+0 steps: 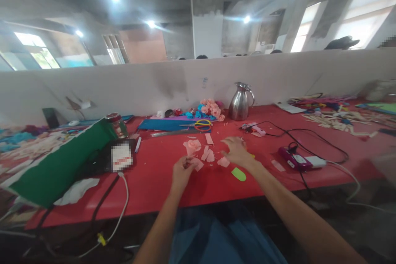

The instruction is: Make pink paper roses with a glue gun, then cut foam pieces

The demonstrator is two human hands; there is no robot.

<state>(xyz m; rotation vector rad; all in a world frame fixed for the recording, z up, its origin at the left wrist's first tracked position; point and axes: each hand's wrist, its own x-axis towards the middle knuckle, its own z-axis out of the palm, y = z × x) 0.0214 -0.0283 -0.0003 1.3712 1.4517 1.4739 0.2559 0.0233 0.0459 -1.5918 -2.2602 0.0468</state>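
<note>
My left hand is closed in a pinch on a pink paper petal, low over the red table. Just beyond it lies a pink paper flower with a rolled centre. My right hand hovers to the right, fingers apart, with nothing visible in them. Loose pink petals are scattered between both hands, and another petal lies just below my right fingers. Nearer my body is a light green rounded piece. Something yellow is partly hidden behind my right wrist.
Yellow-handled scissors lie on blue sheets, before a bunch of finished pink flowers. A steel jug stands against the partition. Right: a purple power device with cables. Left: a green board and a glass jar.
</note>
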